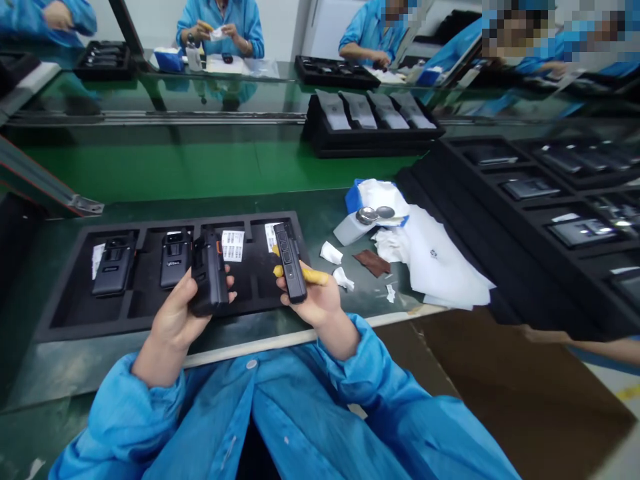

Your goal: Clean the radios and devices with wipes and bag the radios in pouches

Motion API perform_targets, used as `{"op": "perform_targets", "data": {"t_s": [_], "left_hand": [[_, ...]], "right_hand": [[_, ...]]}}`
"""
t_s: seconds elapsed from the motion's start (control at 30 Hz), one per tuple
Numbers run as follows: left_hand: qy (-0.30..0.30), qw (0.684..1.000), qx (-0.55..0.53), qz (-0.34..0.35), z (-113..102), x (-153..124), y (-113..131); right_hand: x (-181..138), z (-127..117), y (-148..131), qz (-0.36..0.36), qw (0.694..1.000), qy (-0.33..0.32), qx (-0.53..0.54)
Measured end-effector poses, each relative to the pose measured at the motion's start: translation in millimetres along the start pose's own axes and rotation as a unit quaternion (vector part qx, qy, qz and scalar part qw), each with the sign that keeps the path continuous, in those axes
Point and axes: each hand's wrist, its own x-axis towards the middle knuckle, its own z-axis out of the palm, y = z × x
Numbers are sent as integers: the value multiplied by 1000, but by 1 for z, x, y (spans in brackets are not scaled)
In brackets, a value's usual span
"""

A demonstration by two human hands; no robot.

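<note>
My left hand [173, 313] is closed around a black handheld device [210, 280] with an orange mark on its side, held upright over the tray. A slimmer black device with side buttons [291, 263] is gripped in my right hand [320, 303], where yellow covers sit on some fingers. Beneath both hands lies a black foam tray [100, 330] with compartments. Two more black devices rest in its left part: one at the far left [115, 267], another beside my left hand [176, 259]. A printed white label sheet [233, 246] shows between the hands.
Right of the tray are a white bottle with a metal top [353, 229], a blue box of tissues [383, 193], crumpled wipes, a brown cloth [373, 263] and white bags [440, 260]. Stacked black trays [465, 200] stand at right. Co-workers in blue sit across the line.
</note>
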Motion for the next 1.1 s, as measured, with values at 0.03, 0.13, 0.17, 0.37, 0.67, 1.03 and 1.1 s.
{"op": "perform_targets", "data": {"t_s": [0.03, 0.13, 0.17, 0.37, 0.67, 1.03, 1.1], "left_hand": [[-37, 999, -10, 0, 0, -3, 1], [-150, 988, -22, 4, 0, -9, 5], [-171, 985, -18, 8, 0, -10, 5], [-156, 982, 80, 75, 2, -2, -4], [-105, 973, 188, 85, 13, 5, -10], [-69, 995, 0, -70, 26, 22, 24], [-65, 996, 19, -57, 32, 31, 32]], "right_hand": [[0, 0, 0, 10, 999, -2, 37], [3, 0, 0, 39, 989, -2, 146], [3, 0, -1, 46, 984, -1, 172], [6, -3, 1, 50, 978, 10, 202], [9, -5, 1, 70, 977, 46, 196], [11, 11, -18, 49, 970, 50, 232], [12, 10, -19, 34, 971, 58, 230]]}}
